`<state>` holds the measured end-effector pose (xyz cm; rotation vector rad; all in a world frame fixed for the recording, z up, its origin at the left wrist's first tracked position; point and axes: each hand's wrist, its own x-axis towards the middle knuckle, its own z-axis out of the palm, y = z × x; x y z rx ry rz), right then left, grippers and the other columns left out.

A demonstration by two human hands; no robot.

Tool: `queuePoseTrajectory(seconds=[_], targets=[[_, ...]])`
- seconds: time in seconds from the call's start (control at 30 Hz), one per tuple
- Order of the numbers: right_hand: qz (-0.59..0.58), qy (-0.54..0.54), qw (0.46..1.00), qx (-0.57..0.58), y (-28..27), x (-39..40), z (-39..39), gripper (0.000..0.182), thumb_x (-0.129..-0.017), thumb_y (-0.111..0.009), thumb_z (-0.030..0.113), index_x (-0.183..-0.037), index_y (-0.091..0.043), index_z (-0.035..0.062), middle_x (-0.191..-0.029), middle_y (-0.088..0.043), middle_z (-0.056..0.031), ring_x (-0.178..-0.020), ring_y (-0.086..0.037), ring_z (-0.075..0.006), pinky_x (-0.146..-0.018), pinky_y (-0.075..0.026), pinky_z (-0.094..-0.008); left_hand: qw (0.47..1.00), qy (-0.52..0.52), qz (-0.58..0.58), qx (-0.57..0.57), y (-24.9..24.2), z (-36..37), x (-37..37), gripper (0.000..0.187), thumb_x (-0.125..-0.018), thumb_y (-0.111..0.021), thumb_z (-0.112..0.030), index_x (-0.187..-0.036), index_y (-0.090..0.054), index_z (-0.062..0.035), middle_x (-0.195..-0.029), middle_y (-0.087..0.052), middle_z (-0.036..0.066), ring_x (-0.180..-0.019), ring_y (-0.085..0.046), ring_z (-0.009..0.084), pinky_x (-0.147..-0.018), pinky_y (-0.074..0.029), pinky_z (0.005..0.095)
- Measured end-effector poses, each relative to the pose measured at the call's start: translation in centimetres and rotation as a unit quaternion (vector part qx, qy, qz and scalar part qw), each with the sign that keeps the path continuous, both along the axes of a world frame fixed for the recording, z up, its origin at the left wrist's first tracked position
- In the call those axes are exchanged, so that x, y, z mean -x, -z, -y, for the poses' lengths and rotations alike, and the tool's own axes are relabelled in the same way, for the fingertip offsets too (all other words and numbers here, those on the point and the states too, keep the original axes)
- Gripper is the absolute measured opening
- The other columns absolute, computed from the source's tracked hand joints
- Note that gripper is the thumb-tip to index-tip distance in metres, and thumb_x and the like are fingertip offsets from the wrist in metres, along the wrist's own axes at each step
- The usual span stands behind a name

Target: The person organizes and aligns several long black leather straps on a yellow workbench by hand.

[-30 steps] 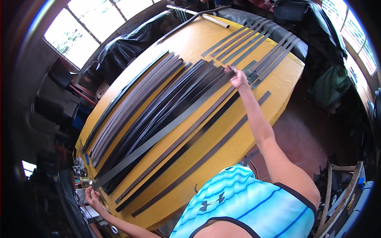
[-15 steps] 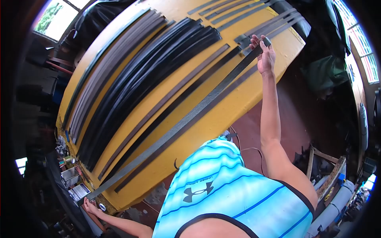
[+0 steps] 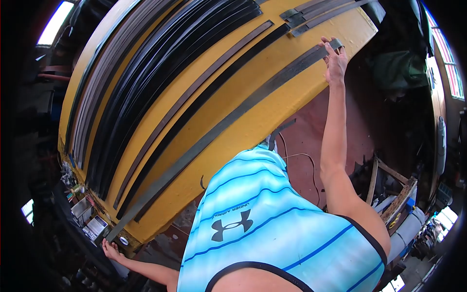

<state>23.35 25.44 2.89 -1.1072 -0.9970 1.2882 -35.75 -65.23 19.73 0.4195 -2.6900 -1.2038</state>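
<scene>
A long dark grey strap (image 3: 233, 113) stretches diagonally over the yellow tabletop (image 3: 272, 127) between my hands. My right hand (image 3: 335, 63) pinches its far end, where the tip curls up over the fingers. At the lower left, beyond the table's edge, my left hand (image 3: 111, 249) grips the other end. Most of a brown strip (image 3: 156, 197) lies hidden beneath the strap, with only part of its edge showing. Beside it, a black strip (image 3: 209, 104) and a narrow brown strip (image 3: 194, 104) lie apart on the table.
Bundled black strips (image 3: 160, 68) and brown-grey strips (image 3: 114, 58) cover the far side. Several grey straps (image 3: 331, 17) lie at the upper right. A labelled box (image 3: 95, 228) stands near my left hand. A wooden frame (image 3: 389, 194) stands at right, and a cord (image 3: 311, 165) crosses the floor.
The held strap has shifted toward me across the table and now covers most of the brown strip. My view has tilted, so the table sits higher. Both hands keep their grip.
</scene>
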Motion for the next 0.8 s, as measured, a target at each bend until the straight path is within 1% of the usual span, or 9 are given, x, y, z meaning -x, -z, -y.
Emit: queuePoseTrajectory(seconds=[0.2,0.23,0.33,0.47,0.53,0.6,0.67,0.73,0.8], targets=[[-0.024,0.022,0.999,0.031,2.6,-2.3,-0.9,0.029,-0.097,-0.068,0.008,-0.123,-0.056,0.0061,-0.112,-0.074,-0.0092,-0.094,-0.069,-0.0145,-0.079,-0.056,-0.0297,0.999,-0.008,0.014,0.042,0.7,1.8,-0.2,0.017,-0.099,-0.061,-0.018,-0.113,-0.07,-0.0163,-0.083,-0.065,-0.003,-0.058,-0.056,0.0056,-0.049,-0.044,0.0193],[0.017,0.028,0.998,0.047,3.5,-2.8,-1.2,0.023,-0.096,-0.067,0.006,-0.118,-0.06,0.0027,-0.11,-0.075,-0.0102,-0.094,-0.07,-0.0149,-0.082,-0.058,-0.0306,0.999,-0.011,0.018,0.046,0.8,2.5,-0.2,0.016,-0.099,-0.061,-0.018,-0.112,-0.071,-0.0163,-0.083,-0.065,-0.003,-0.057,-0.057,0.0057,-0.047,-0.043,0.0193],[0.042,0.026,0.998,0.043,7.1,-4.1,-1.9,0.02,-0.097,-0.067,0.008,-0.117,-0.062,0.0042,-0.113,-0.075,-0.0089,-0.096,-0.071,-0.017,-0.084,-0.059,-0.0335,0.997,-0.032,0.027,0.068,0.9,4.2,-0.5,0.018,-0.098,-0.061,-0.018,-0.113,-0.071,-0.0177,-0.083,-0.063,-0.005,-0.06,-0.055,0.0041,-0.052,-0.044,0.0203],[0.044,0.056,0.994,0.078,8.3,-4.9,-1.4,0.019,-0.096,-0.067,0.004,-0.114,-0.063,-0.0018,-0.111,-0.075,-0.0113,-0.092,-0.072,-0.0162,-0.08,-0.061,-0.0318,0.997,-0.038,0.021,0.059,0.4,5.7,-1.6,0.017,-0.098,-0.061,-0.018,-0.112,-0.071,-0.0175,-0.083,-0.062,-0.005,-0.062,-0.055,0.0043,-0.052,-0.044,0.02],[0.052,0.054,0.993,0.087,9.2,-5.7,-1.4,0.023,-0.094,-0.07,0.005,-0.115,-0.063,-0.0024,-0.108,-0.074,-0.0116,-0.09,-0.072,-0.0169,-0.077,-0.062,-0.0327,0.996,-0.047,0.0,0.081,-0.1,5.9,-2.6,0.017,-0.098,-0.062,-0.019,-0.112,-0.072,-0.0172,-0.083,-0.062,-0.004,-0.063,-0.056,0.0053,-0.053,-0.044,0.0206],[0.087,0.069,0.987,0.118,10.5,-6.4,-1.8,0.029,-0.094,-0.072,0.008,-0.118,-0.06,-0.0009,-0.107,-0.073,-0.0089,-0.09,-0.071,-0.0179,-0.081,-0.061,-0.0337,0.995,-0.052,0.004,0.08,-0.3,7.4,-2.4,0.017,-0.098,-0.062,-0.019,-0.113,-0.07,-0.0165,-0.084,-0.062,-0.003,-0.066,-0.057,0.0067,-0.055,-0.046,0.0218],[0.089,0.07,0.986,0.123,10.0,-6.3,-1.2,0.032,-0.093,-0.074,0.009,-0.119,-0.06,-0.0018,-0.106,-0.072,-0.0086,-0.089,-0.071,-0.0174,-0.079,-0.061,-0.033,0.997,-0.055,-0.014,0.042,-0.4,8.5,-2.8,0.018,-0.098,-0.063,-0.018,-0.115,-0.067,-0.0158,-0.085,-0.063,-0.002,-0.066,-0.057,0.0075,-0.056,-0.047,0.0223],[0.089,0.067,0.985,0.13,9.9,-6.1,-0.6,0.035,-0.092,-0.076,0.01,-0.121,-0.06,-0.0028,-0.104,-0.071,-0.0083,-0.088,-0.071,-0.0168,-0.077,-0.061,-0.0323,0.996,-0.072,-0.024,0.053,-0.2,8.8,-2.7,0.019,-0.097,-0.065,-0.018,-0.116,-0.065,-0.0151,-0.086,-0.064,-0.002,-0.066,-0.057,0.0074,-0.056,-0.047,0.022],[0.187,0.115,0.969,0.117,11.1,-6.6,-0.9,0.042,-0.091,-0.078,0.013,-0.124,-0.06,-0.0045,-0.104,-0.071,-0.0094,-0.088,-0.069,-0.0145,-0.073,-0.061,-0.0319,0.994,-0.077,-0.048,0.059,0.0,8.9,-3.1,0.024,-0.095,-0.07,-0.015,-0.118,-0.063,-0.0126,-0.088,-0.066,-0.001,-0.065,-0.058,0.0075,-0.056,-0.047,0.0218]])
